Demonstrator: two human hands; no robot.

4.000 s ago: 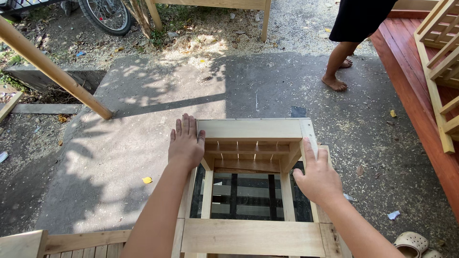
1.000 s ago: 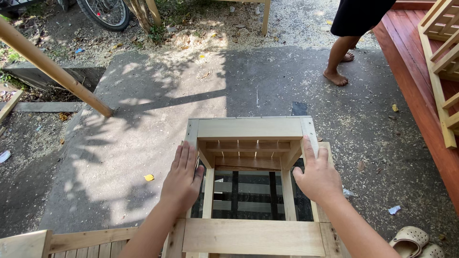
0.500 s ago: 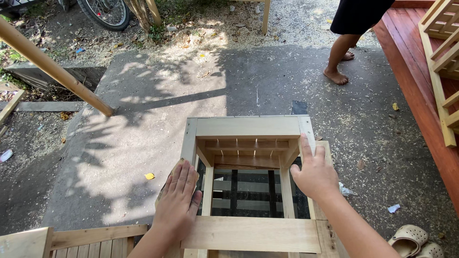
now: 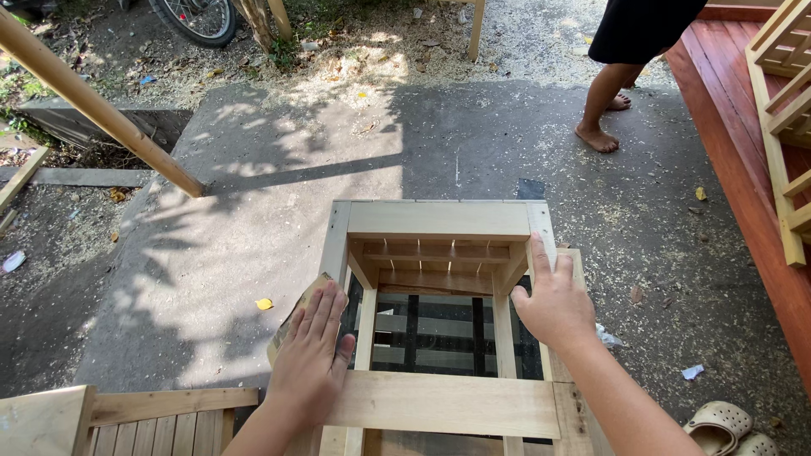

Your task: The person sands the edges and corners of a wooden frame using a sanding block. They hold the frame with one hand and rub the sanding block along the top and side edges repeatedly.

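An unfinished pale wooden frame (image 4: pixel 439 221), like a stool or small table, stands below me on the concrete. My left hand (image 4: pixel 311 356) lies flat on its left rail, fingers together, pressing a brown sheet of sandpaper (image 4: pixel 296 314) against the wood. My right hand (image 4: pixel 553 300) rests on the right rail, fingers spread over the top edge and steadying the frame. Through the open top I see inner slats and dark gaps.
A barefoot person (image 4: pixel 610 84) stands at the far right. Red wooden decking (image 4: pixel 743 143) with pale slatted frames (image 4: pixel 781 101) runs along the right. A wooden pole (image 4: pixel 93 105) leans at left, a bicycle wheel (image 4: pixel 196 19) far back, sandals (image 4: pixel 726 429) bottom right, another slatted piece (image 4: pixel 144 422) bottom left.
My left hand has slid back along the left rail toward me, from the far corner to the near end. My right hand has stayed on the right rail.
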